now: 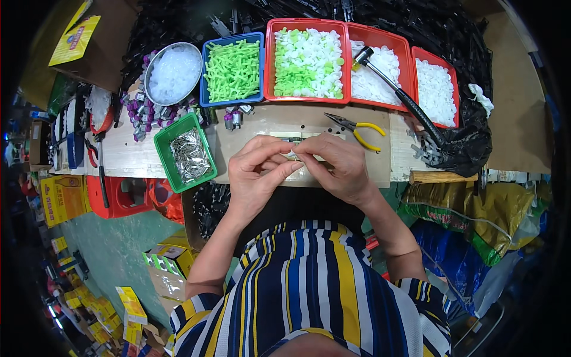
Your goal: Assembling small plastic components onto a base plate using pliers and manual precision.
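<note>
Over the front of the workbench, my left hand [256, 172] and my right hand [338, 165] meet with fingertips pinched together. Between them is a small assembly [292, 156] with a whitish, partly metallic look; its kind is too small and covered to tell. The fingers of both hands are closed on it. Just beyond my right hand lie needle-nose pliers [357, 128] with yellow handles, jaws pointing left. To the left of my left hand stands a green tray [159, 143] of thin metal pins [190, 156].
Along the back stand a metal bowl [148, 89] of clear pieces, a blue tray [205, 102] of green plastic sticks, and red trays [270, 98] of white and green caps. A hammer [410, 101] rests across two red trays. Small purple-and-silver motors [140, 119] lie left.
</note>
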The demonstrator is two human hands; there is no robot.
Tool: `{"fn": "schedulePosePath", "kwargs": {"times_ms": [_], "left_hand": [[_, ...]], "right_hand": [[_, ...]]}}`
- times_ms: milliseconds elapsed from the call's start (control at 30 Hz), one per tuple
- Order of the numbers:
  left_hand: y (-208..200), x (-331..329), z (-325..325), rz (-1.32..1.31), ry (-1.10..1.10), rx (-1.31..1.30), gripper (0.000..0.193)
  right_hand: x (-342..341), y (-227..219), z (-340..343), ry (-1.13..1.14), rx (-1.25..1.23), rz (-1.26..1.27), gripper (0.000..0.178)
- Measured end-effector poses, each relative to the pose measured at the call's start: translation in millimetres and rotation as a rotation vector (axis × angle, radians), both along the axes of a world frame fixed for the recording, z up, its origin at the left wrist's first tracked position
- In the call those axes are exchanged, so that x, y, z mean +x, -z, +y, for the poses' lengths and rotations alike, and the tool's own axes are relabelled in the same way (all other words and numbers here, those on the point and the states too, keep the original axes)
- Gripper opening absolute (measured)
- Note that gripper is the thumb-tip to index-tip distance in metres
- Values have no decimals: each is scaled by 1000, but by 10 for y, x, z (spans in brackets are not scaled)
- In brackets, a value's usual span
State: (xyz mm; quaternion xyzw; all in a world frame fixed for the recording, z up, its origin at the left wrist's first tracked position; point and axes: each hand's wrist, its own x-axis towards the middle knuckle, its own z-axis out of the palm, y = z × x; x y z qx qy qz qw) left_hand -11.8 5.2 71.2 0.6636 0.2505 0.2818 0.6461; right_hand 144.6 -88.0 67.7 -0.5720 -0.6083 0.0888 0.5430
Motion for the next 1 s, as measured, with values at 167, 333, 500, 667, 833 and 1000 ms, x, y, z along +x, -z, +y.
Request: {"fn": "schedulePosePath", "kwargs": {"times_ms": [167,333,500,667,833,1000], "left_hand": [[7,22,-11,-47,-9,-23,28],[16,46,-37,-98,-13,-75,28],[33,38,-42,-108,-5,-61,28],[38,8,-15,-94,24,-2,29],[88,-14,10,-104,37,44,30],[99,8,12,-81,54,98,34]], "right_hand": [[-8,-3,-76,-11,-85,226,14],[35,-9,-115,-58,-188,385,10],[45,-3,-122,-63,-190,371,10],[33,-50,-124,-86,-163,308,10],[12,-63,-112,-82,-164,305,10],[17,-2,-146,-49,-136,232,11]]}}
